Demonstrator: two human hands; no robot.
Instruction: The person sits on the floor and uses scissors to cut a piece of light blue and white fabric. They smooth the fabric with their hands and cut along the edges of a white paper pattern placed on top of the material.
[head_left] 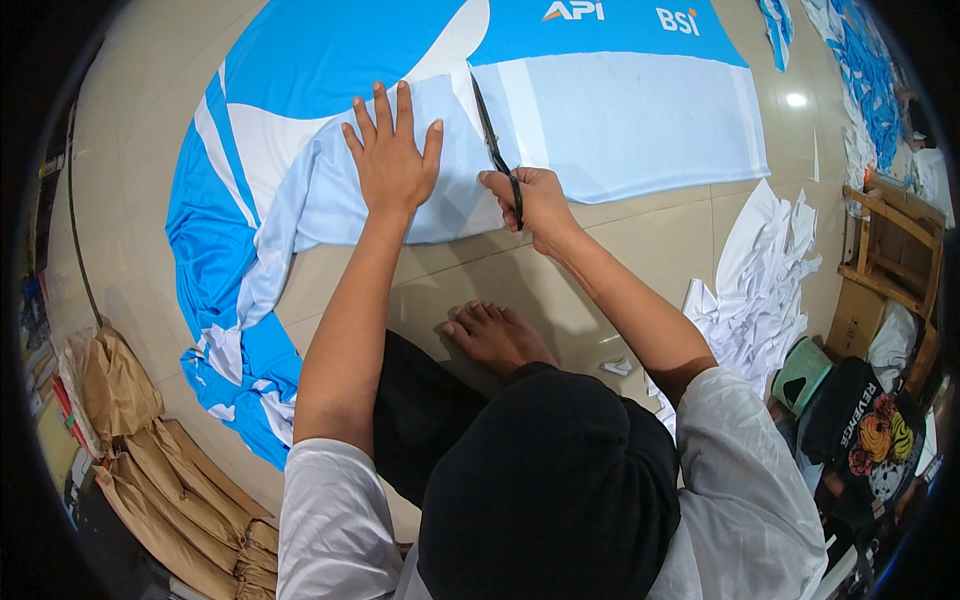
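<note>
A large blue and white printed fabric (330,60) is spread on the tiled floor, its near part folded over so the pale blue underside (620,125) faces up. My left hand (391,165) lies flat on this pale part, fingers spread. Just to its right, my right hand (540,205) grips a pair of black scissors (491,135) by the handles. The blades point away from me, along the pale fabric toward its fold. Whether the blades are parted is hard to make out. On the left, the fabric trails toward me in a bunched heap (245,375).
White fabric scraps (755,270) are piled on the floor at right. Beyond them stand a wooden frame (895,235) and a black cap (865,430). Brown paper-like bundles (185,490) lie at lower left. My bare foot (495,335) rests near the fabric's edge.
</note>
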